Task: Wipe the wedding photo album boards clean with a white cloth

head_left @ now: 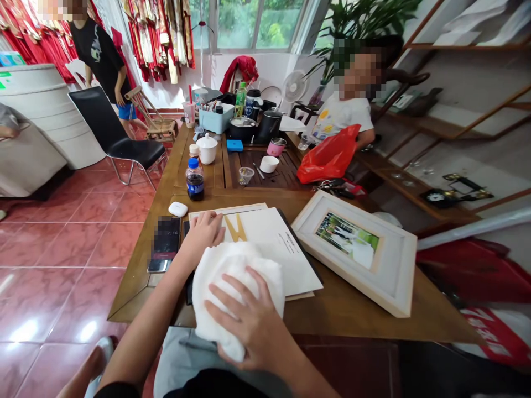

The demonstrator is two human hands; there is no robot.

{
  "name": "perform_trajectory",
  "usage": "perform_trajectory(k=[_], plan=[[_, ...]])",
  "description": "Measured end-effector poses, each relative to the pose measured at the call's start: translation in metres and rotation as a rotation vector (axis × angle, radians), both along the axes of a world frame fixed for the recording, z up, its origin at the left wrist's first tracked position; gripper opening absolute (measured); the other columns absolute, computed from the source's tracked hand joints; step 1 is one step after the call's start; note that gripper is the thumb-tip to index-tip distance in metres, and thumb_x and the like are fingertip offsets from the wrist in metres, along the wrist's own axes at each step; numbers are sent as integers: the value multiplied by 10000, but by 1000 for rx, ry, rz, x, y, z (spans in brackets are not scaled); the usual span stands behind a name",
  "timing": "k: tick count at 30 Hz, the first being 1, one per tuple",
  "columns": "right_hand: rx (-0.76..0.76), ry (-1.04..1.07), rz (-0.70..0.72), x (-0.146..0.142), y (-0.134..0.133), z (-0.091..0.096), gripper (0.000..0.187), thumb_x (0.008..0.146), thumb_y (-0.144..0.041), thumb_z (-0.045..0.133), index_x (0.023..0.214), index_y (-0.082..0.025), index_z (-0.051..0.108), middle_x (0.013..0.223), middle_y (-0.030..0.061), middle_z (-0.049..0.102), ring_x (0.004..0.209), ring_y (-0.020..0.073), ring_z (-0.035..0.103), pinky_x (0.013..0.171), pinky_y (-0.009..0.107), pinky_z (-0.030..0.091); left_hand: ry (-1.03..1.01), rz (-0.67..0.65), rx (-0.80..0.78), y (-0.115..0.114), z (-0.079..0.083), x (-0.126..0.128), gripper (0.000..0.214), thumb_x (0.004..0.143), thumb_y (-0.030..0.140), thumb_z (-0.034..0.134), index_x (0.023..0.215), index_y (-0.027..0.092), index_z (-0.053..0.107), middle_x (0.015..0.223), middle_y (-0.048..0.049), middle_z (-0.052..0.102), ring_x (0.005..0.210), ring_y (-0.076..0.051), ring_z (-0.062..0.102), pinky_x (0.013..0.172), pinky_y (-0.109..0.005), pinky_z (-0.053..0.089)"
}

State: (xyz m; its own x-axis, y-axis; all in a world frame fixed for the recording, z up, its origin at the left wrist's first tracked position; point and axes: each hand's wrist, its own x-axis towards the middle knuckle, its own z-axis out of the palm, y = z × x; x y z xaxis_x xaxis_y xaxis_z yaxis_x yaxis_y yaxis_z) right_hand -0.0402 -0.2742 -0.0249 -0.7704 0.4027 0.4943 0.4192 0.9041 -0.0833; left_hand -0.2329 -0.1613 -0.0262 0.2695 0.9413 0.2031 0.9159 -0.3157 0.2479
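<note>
A large white board (286, 265) with small dark print and a gold shape (235, 228) lies over other flat panels at the table's near edge. My left hand (205, 229) is at its far left corner, fingers bent onto the edge and close together. Under my right hand (249, 315) is a bunched white cloth (265, 268); the fingers spread across it and grip its folds. The cloth covers the board's near left part. To the right a pale picture frame (305, 226) with an outdoor photo lies at a slant.
A phone (166, 243), a white earbud case (178, 208) and a blue-capped bottle (194, 179) line the left side. Beyond are a white lidded jar (207, 149), small cups, keys and a red plastic bag (327, 157). One person sits at the right; another stands by a black chair (112, 130).
</note>
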Motion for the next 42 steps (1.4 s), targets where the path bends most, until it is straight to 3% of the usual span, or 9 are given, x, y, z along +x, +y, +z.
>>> perform_trajectory(k=[6, 10, 14, 19, 22, 27, 35, 38, 42], plan=[[-26, 90, -181, 63, 12, -5, 400, 873, -340, 577, 1250, -232, 658, 1350, 66, 681, 1297, 314, 529, 1201, 580, 175, -41, 3, -29, -6, 8, 3, 392, 1031, 295, 400, 1367, 158, 545, 1319, -157, 558, 1301, -302, 501, 1133, -483, 360], [14, 92, -357, 96, 20, -10, 390, 864, -260, 614, 1251, -240, 654, 1313, 77, 696, 1263, 342, 566, 1159, 594, 255, -35, 7, -39, -7, 10, 5, 404, 1033, 306, 375, 1366, 157, 548, 1319, -159, 554, 1291, -306, 506, 1127, -494, 369], [-7, 145, -280, 77, 17, -7, 395, 854, -256, 590, 1242, -224, 655, 1299, 82, 701, 1263, 348, 547, 1160, 615, 238, -27, 12, -41, -7, 10, 5, 406, 1033, 304, 374, 1367, 150, 545, 1319, -159, 557, 1289, -304, 506, 1130, -487, 365], [11, 121, -44, 15, -1, -5, 431, 866, -397, 565, 1239, -206, 667, 1312, 41, 701, 1294, 344, 471, 1220, 621, 40, -13, -6, -31, -4, 7, 3, 410, 1042, 318, 376, 1391, 160, 523, 1329, -153, 552, 1305, -293, 495, 1131, -471, 361], [-1, 73, 24, -5, -6, -5, 458, 885, -484, 554, 1248, -230, 670, 1344, 15, 684, 1297, 339, 452, 1225, 613, -30, 21, 21, -61, 1, 3, 2, 424, 1033, 332, 410, 1407, 162, 517, 1339, -160, 543, 1302, -309, 501, 1118, -484, 366], [-26, 67, 11, 14, 0, -4, 441, 879, -428, 548, 1253, -225, 662, 1346, 28, 685, 1310, 310, 473, 1235, 584, 5, -4, -2, -14, 0, 0, 0, 415, 1034, 324, 407, 1396, 161, 527, 1313, -158, 556, 1280, -302, 515, 1109, -484, 381], [21, 94, -334, 96, 20, -15, 399, 850, -238, 608, 1246, -236, 647, 1291, 81, 704, 1258, 339, 557, 1153, 613, 249, -47, -7, -22, -5, 6, 2, 399, 1028, 300, 391, 1364, 153, 549, 1309, -160, 563, 1287, -305, 510, 1126, -506, 376], [29, 123, -344, 93, 20, -15, 381, 848, -226, 602, 1225, -229, 652, 1264, 85, 715, 1240, 350, 562, 1134, 623, 264, -40, -3, -23, -4, 5, 2, 396, 1029, 300, 389, 1364, 162, 549, 1308, -154, 563, 1284, -302, 512, 1129, -501, 372], [-22, 187, -215, 51, 9, -8, 382, 847, -296, 574, 1214, -227, 659, 1262, 65, 724, 1249, 344, 542, 1166, 622, 205, -35, -3, -19, -5, 6, 2, 405, 1030, 299, 383, 1371, 151, 542, 1315, -162, 558, 1296, -303, 502, 1133, -496, 365]])
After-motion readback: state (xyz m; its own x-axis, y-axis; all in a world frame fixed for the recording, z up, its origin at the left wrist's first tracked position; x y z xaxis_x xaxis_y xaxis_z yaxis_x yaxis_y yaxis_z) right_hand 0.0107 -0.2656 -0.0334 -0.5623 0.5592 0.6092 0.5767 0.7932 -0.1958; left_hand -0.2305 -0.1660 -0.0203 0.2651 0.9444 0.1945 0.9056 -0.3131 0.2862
